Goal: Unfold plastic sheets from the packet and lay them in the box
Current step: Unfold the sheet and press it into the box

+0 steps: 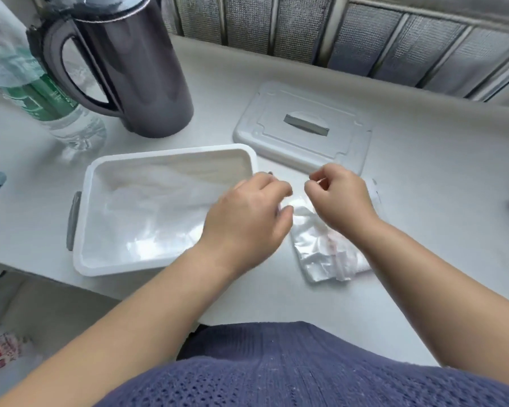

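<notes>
Now on the table the box sits left, with sheets lying in it. The packet lies just right of it. Above that, the left hand and right hand both pinch a thin sheet, hard to see. I think they are opening it; next it must be pulled flat and laid inside.

We see an open white rectangular box on the worktop, crumpled clear plastic sheets loose inside it, a crinkled clear packet flat just right of it, one faint sheet pinched above the packet.
</notes>
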